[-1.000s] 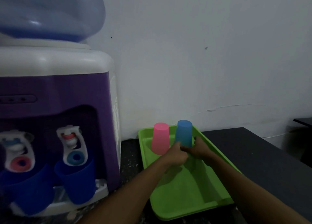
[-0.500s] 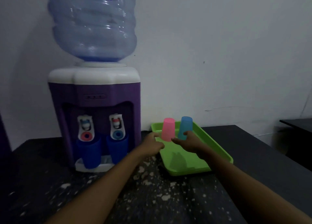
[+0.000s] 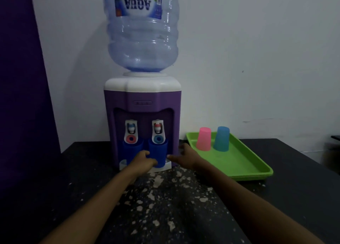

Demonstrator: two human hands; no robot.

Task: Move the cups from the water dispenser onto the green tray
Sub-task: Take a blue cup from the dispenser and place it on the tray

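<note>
Head view takes in a dark, speckled stone-like counter (image 3: 165,203), worn in pale flecks near its middle, set against a plain white wall (image 3: 257,59). On it stands a boxy purple water dispenser (image 3: 142,98) with a white moulded top, carrying a ribbed, translucent blue bottle (image 3: 142,41) whose upper part is cut off by the frame edge. To its right lies a shallow, glossy green tray (image 3: 244,161) of rounded-corner plastic; its near right corner reaches close to the counter edge. Two tapered cups stand upside down on the tray's far end, a pink cup (image 3: 203,138) and a light blue cup (image 3: 221,138), just beside each other. Two dark blue cups sit under the taps: the left dark blue cup (image 3: 131,148) and the right dark blue cup (image 3: 158,151), both partly hidden in shadow and by the hands. The left hand (image 3: 143,160) curls its fingers around the right dark blue cup's left side, touching it. The right hand (image 3: 185,156) hovers just right of that cup, fingers spread and loose, holding nothing.
</note>
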